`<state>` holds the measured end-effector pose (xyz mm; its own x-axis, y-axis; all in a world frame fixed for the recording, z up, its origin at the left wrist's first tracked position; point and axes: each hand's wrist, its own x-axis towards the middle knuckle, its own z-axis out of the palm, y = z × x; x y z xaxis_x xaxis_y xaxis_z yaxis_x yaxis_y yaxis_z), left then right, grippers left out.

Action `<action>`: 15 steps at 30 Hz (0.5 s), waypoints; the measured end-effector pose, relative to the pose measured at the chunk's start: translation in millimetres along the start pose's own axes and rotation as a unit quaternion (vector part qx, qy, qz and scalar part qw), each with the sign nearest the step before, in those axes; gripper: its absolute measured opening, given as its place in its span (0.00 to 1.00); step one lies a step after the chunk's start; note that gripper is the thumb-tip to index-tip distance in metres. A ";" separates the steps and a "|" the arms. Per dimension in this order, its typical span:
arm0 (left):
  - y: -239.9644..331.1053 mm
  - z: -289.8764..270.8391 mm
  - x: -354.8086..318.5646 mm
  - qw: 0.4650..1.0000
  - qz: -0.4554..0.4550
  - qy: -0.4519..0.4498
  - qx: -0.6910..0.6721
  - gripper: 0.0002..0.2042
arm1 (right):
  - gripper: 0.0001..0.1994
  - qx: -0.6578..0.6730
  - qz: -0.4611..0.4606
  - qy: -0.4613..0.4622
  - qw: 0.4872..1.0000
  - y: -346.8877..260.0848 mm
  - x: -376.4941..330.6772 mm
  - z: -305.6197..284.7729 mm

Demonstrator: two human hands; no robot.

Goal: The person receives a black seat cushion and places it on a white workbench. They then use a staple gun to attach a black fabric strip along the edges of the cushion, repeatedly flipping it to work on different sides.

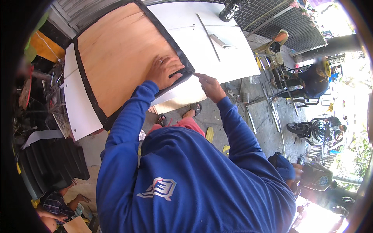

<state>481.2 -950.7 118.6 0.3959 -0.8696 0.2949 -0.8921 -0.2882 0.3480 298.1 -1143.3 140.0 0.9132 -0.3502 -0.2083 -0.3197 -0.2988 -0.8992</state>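
A wood-faced panel [116, 58] with black edging [163, 33] lies on a white-topped work surface [190, 42]. My left hand [164, 72] rests on the panel near its front right corner, fingers spread and pressed down on the wood and the black edge. At that same corner my right hand [211, 87] pinches a thin, dark, narrow tool [197, 74]. Its tip meets the black edging; the tool is too small and partly covered by my fingers to tell its kind.
On the white top lie a thin dark bar [208, 37] and a small grey block [218, 40]; a black cylinder [230, 11] stands at its far edge. Metal frames [272, 105] and a seated person [311, 81] are to the right. Stacked black pieces [50, 161] stand at left.
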 end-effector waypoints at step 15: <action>-3.2 9.5 -1.2 1.000 0.011 -0.008 -0.010 0.19 | 0.12 -0.139 -0.172 0.133 0.966 34.2 5.7 37.0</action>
<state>481.5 -952.5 108.7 0.3726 -0.8820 0.2884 -0.8962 -0.2613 0.3585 301.8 -1122.6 93.9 0.8925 -0.3913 0.2243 -0.0973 -0.6527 -0.7513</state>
